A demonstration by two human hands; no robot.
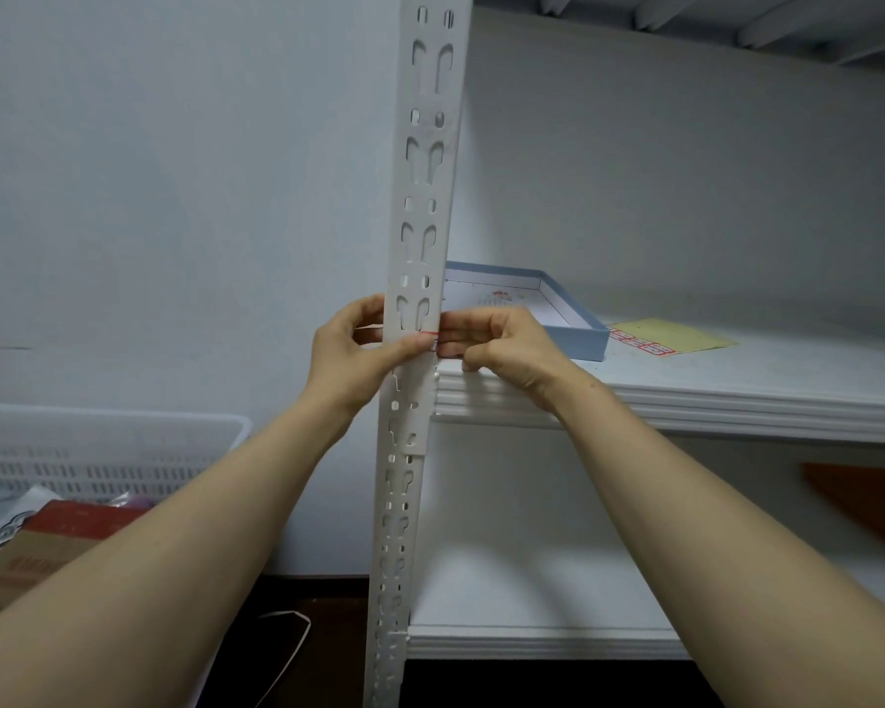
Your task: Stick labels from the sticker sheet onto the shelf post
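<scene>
Now my left hand (pixel 348 352) curls round the slotted shelf post (pixel 420 196), thumb pressing the red-edged label (pixel 430 335) flat, while my right hand (pixel 502 344) pinches its free end at the post's right edge. I'd best smooth outward, keeping it level. The yellow sticker sheet (pixel 675 335) lies on the shelf (pixel 736 396) beside the blue box (pixel 578 334). My fingers hide most of the label, and its print is unreadable.

Storeroom: slotted shelving (pixel 418 196), plastic basket (pixel 98 442)

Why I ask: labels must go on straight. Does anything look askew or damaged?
Nothing stands out. The left hand grips the post, the right hand pinches a red-edged label at its right edge; the sticker sheet lies flat on the shelf.
</scene>
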